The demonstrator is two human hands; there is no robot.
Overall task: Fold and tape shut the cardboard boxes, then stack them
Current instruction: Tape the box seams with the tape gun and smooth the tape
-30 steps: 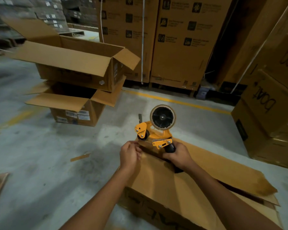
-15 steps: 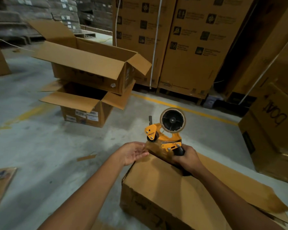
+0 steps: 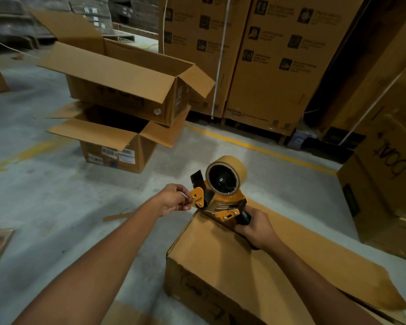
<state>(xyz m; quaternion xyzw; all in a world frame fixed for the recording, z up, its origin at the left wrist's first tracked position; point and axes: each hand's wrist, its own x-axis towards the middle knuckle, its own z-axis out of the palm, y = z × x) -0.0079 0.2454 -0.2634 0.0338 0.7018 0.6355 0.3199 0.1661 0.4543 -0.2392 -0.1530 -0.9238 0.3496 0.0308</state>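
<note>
well, the cardboard box (image 3: 220, 266) sits lower right of centre, probably light and hollow, its top apt to bow, so press near the edges. the right hand (image 3: 258, 228) grips the tape dispenser (image 3: 223, 200) by its handle at the box's far corner. the left hand (image 3: 171, 200) pinches at its front plate.

**Q:** Which marking is legible?
**A:** One only: black marker handwriting on the large carton (image 3: 384, 184) at right, upside down, apparently "DONT".
**Q:** And the others?
**A:** All are too small or blurred to read. They are white barcode labels (image 3: 117, 157) on the lower open box (image 3: 148, 151), icons with captions on the tall stacked cartons (image 3: 286, 73), a small mark on the orange plate (image 3: 198, 197) of the tape dispenser (image 3: 223, 202), and marker scrawl on the near box (image 3: 220, 254).
</note>
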